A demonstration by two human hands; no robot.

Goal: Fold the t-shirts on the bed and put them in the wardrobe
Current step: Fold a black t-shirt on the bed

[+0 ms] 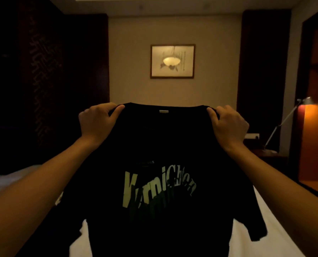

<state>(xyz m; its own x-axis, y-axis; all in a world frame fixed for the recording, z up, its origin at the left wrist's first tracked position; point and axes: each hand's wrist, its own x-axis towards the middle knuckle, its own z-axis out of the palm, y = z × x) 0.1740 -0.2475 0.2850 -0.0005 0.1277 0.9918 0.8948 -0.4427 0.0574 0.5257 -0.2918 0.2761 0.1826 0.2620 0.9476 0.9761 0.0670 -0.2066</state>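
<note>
A black t-shirt (165,145) with pale green lettering on its chest hangs in the air in front of me, held up by its shoulders. My left hand (97,123) pinches the left shoulder seam beside the collar. My right hand (228,123) pinches the right shoulder seam. The shirt hangs full length over the white bed (277,238), its right sleeve dangling. Its lower hem is out of view. Another dark garment (69,219) lies on the bed at the lower left, mostly hidden by my arm and the shirt.
The room is dim. A framed picture (172,61) hangs on the far wall. Dark wooden panelling (43,80) fills the left side. A desk lamp (284,123) and a lit orange-brown niche (314,136) stand at the right.
</note>
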